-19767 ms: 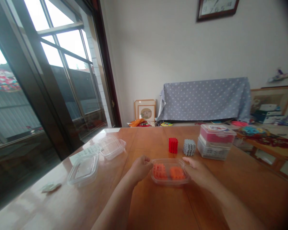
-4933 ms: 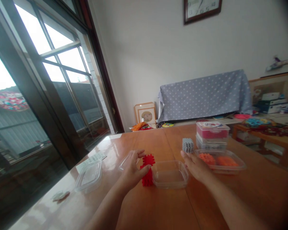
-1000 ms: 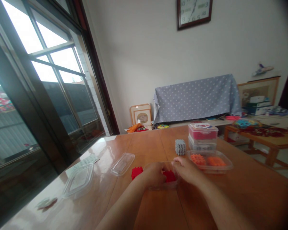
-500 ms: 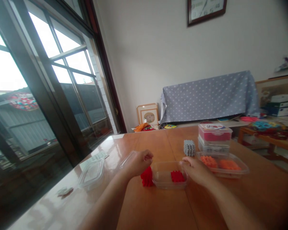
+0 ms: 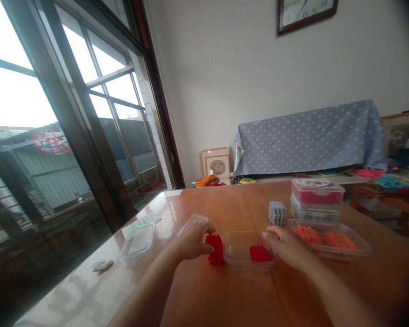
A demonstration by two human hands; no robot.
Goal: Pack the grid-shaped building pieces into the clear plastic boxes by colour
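Red interlocking blocks with notched edges [image 5: 216,254] stand in a stack on the table, just left of a clear plastic container [image 5: 236,263]. My left hand [image 5: 194,240] is at the stack's left side, its thumb over the front and its fingers curled around the upper back. One more red block group [image 5: 259,253] lies inside the container, toward its right end. At the container's right rim, my right hand [image 5: 284,240] pinches the edge between thumb and fingers.
Right of my right hand is a clear tray [image 5: 364,247] with orange blocks [image 5: 339,240]. Behind it are stacked boxes [image 5: 316,195] and a grey block cube [image 5: 277,213]. Clear lids [image 5: 138,240], [image 5: 191,222] and a small light object [image 5: 102,265] lie at left.
My left hand has lowered from above the red stack, and its thumb and fingers are now around it. My right hand stays at the container's rim. The camera view has turned slightly left.
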